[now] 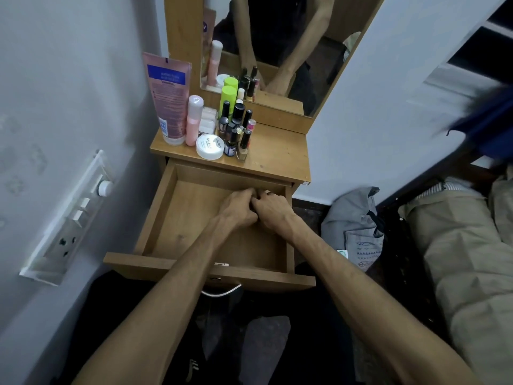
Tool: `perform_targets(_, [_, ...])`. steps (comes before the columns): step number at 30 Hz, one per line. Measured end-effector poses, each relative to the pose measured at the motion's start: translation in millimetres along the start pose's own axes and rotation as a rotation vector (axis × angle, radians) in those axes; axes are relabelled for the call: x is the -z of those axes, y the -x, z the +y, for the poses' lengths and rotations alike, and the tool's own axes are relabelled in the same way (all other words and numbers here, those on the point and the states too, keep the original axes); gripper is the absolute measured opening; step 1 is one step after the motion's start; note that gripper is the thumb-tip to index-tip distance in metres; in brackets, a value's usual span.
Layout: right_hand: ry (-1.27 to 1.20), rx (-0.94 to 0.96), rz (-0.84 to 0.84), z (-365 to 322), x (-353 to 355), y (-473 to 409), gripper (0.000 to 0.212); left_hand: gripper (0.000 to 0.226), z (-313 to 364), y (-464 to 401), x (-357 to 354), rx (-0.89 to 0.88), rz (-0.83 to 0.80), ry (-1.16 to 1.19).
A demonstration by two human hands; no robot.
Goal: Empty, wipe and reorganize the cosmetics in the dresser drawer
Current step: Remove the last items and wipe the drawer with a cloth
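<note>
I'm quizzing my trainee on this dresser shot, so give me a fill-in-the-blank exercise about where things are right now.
1. The wooden pull-out drawer stands ____.
2. Both hands, the left hand and the right hand, meet inside the ____.
3. The round white cream jar sits on the dresser ____.
4. The tall pink squeeze tube stands ____ on its cap.

Missing words: open; drawer; top; upright

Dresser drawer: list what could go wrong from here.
1. The drawer is pulled far out; leaning on it with both forearms might strain or tip it.
2. The nail polish bottles stand tightly clustered on the dresser top just above; a bump while lifting the left hand or right hand could topple them.
</note>
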State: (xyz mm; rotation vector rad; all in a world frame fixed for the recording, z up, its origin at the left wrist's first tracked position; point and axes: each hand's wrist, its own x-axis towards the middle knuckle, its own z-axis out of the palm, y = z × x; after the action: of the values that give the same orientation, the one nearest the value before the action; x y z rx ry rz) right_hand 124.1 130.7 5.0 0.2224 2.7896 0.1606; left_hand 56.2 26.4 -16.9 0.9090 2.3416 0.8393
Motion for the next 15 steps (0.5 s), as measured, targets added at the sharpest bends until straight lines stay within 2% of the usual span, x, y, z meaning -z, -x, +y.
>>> perform_targets(3, [0.019, 0.014, -0.029, -9.7, -0.5, 9.3, 0.037, 0.046, -10.8, 4.0, 7.4, -0.057, -0.095, -0.013])
perform_targets(5, [-0.032, 0.013, -0.095, -14.8, -1.1, 20.6, 0.041, 0.039, -15.7, 9.0, 10.5, -0.086, -0.185, -0.044])
perform_targets(11, [-0.383, -0.052, -0.435, -26.1, 1.4, 51.8, 0.055, 0.026, -12.4, 31.3, 6.7, -0.141, -0.459, -0.064])
perform_targets(15, [-0.437, -0.061, -0.461, -27.3, 4.3, 61.6, 0.055, 0.027, -10.3, 38.5, 5.5, -0.102, -0.523, -0.073])
